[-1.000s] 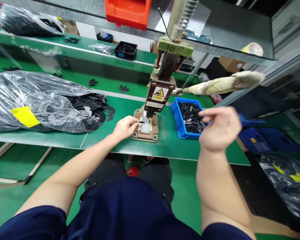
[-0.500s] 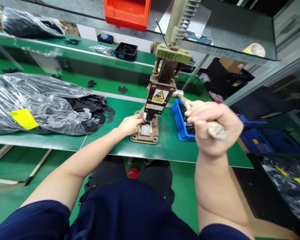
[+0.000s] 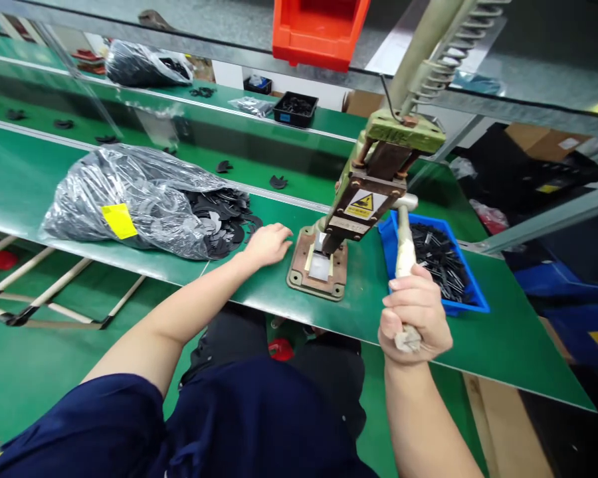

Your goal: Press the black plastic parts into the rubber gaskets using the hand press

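**Lever pulled down, press ram low over the die**

Right hand closed tight round the cloth-wrapped lever of the hand press, lever swung down toward the body. Ram seated low over the base plate, so the pressing stroke judged at or near its bottom. Whatever sits in the die hidden under the ram; only a pale patch showing on the plate in front of it. Left hand flat on the green bench, fingers loosely spread, gripping nothing, just beside the left edge of the base plate and clear of the ram.

Left to do, by the look of it: raise the lever, clear the pressed piece, load the next. Plenty of stock waiting, so the run judged far from over.

Around the press: blue bin of small black parts just to the right, touching distance from the lever. Clear plastic bag with a yellow label to the left, black crescent-shaped pieces spilling from its mouth near the left hand. A few stray black pieces on the rear bench level, a black tray and a second bag further back, an orange bin on the shelf overhead.

Nothing between the hands and the press; spilled pieces close to the left wrist but not under it.
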The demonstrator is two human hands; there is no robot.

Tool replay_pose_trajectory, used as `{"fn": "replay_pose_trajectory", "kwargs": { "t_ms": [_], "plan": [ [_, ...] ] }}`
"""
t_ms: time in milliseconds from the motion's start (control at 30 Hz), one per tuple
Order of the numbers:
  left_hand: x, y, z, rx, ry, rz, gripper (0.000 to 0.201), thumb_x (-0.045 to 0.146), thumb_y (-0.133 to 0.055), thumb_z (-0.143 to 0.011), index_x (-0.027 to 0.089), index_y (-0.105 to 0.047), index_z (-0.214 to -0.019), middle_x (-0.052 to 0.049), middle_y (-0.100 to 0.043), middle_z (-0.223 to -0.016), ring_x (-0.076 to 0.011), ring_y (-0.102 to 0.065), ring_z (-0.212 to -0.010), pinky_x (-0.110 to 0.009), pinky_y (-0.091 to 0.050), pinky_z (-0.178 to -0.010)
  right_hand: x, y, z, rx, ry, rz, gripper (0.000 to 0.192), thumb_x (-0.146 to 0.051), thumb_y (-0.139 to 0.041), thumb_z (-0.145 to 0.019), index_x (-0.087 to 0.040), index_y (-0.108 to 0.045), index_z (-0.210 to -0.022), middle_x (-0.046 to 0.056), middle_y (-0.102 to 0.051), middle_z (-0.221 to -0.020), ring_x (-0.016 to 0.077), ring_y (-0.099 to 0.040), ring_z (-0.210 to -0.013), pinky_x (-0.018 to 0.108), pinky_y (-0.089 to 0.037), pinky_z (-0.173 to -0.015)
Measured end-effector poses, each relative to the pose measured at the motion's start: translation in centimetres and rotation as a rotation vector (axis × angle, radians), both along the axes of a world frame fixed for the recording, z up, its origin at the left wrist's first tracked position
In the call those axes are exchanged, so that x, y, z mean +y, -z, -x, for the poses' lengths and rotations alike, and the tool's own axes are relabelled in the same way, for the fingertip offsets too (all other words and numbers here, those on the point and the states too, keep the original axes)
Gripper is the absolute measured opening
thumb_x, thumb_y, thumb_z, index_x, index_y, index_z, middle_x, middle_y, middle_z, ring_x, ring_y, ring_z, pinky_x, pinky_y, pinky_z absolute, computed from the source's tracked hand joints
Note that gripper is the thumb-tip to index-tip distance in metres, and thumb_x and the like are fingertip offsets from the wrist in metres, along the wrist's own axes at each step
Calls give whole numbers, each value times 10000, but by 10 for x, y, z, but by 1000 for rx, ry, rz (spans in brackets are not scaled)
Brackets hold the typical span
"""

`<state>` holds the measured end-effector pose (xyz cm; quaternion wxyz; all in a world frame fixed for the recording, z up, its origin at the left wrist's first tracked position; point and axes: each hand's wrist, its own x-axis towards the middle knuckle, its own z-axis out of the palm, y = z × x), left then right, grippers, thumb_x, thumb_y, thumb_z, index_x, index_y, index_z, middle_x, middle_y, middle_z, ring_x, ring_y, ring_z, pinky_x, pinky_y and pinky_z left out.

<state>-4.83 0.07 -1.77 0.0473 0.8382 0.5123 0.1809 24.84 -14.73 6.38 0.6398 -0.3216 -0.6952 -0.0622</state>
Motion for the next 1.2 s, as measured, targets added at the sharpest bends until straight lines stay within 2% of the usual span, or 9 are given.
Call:
{"fn": "replay_pose_trajectory", "kwargs": {
  "t_ms": [133,300,500,633,733,867,933,1033,1200],
  "plan": [
    [11,7,59,144,-305,5,421,472,-666,-977,121,-711,-1204,-255,-723,-1188,-423,-665,-1168,-518,-468,-1005,3,2,3,24,14,-41,63,-348,-695,-856,-401,-716,-827,-46,-672,-677,217,-724,-784,604,-600,-1087],
    [12,19,82,165,-330,27,394,507,-742,-920,160,-693,-1099,-231,-754,-1112,-425,-674,-1141,-496,-458,-990,4,3,2,33,26,-39,71,-361,-694,-846,-394,-690,-783,-46,-665,-656,220,-717,-762,599,-616,-1068],
    [1,25,70,-71,-318,173,459,294,-805,-864,181,-595,-1255,-125,-775,-988,-346,-730,-975,-413,-492,-894,3,2,2,23,10,-24,137,-361,-694,-854,-351,-642,-727,-43,-673,-676,204,-721,-797,597,-598,-1098],
    [-7,21,60,-153,-226,160,142,303,-709,-923,236,-596,-977,-85,-698,-904,-288,-688,-888,-378,-498,-832,3,1,3,15,-12,-41,194,-335,-699,-863,-305,-596,-701,-41,-675,-695,196,-721,-822,602,-594,-1091],
    [-11,15,48,-254,-155,169,199,309,-692,-903,252,-515,-832,-55,-647,-854,-248,-652,-848,-348,-495,-790,4,1,2,-5,-20,-58,193,-315,-707,-862,-281,-589,-713,-52,-677,-709,185,-721,-833,607,-599,-1077],
    [-13,9,26,-611,-115,486,324,377,-706,-889,243,-436,-769,13,-638,-739,-161,-615,-671,-269,-442,-631,5,2,2,-8,-32,-79,201,-293,-714,-867,-256,-582,-720,-66,-675,-731,158,-726,-859,578,-594,-1096],
    [-13,5,13,-753,-75,627,369,424,-784,-847,230,-478,-776,45,-598,-657,-122,-547,-567,-238,-373,-554,5,2,2,-7,-34,-86,213,-289,-707,-879,-248,-571,-720,-67,-671,-741,149,-730,-870,563,-588,-1106],
    [-14,-1,-7,-862,-29,712,414,462,-895,-776,194,-582,-817,48,-601,-629,-95,-527,-538,-222,-370,-536,5,2,2,-17,-35,-84,221,-298,-696,-897,-242,-564,-728,-73,-664,-761,139,-733,-881,560,-582,-1117],
    [-5,-9,-39,-1027,-92,762,434,371,-948,-785,180,-588,-936,38,-676,-663,-96,-609,-505,-215,-451,-529,4,3,1,-30,-29,-75,195,-301,-692,-904,-248,-583,-751,-67,-663,-774,145,-735,-903,569,-583,-1116]
  ]
}}
